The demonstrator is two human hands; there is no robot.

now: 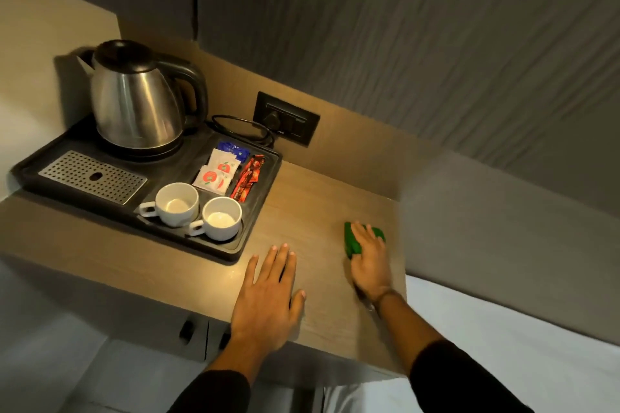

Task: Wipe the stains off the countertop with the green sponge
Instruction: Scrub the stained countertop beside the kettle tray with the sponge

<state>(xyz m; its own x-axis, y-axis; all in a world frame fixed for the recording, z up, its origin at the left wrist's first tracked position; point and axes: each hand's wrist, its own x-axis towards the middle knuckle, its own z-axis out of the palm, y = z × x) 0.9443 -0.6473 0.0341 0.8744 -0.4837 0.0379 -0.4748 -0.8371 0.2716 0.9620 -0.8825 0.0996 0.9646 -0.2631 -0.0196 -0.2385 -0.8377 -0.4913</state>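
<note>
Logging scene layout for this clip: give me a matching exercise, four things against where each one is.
Things:
1. kettle
2. green sponge
3. left hand
4. two white cups

Places:
A. under the right hand
B. front of the black tray
C. flat on the bare countertop
D. back of the tray

Pairs: 1-D, 2-A, 3-C, 4-B

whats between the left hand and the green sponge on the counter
Only bare countertop in the head view: the left hand lies flat and open, the right hand presses the green sponge.
</note>
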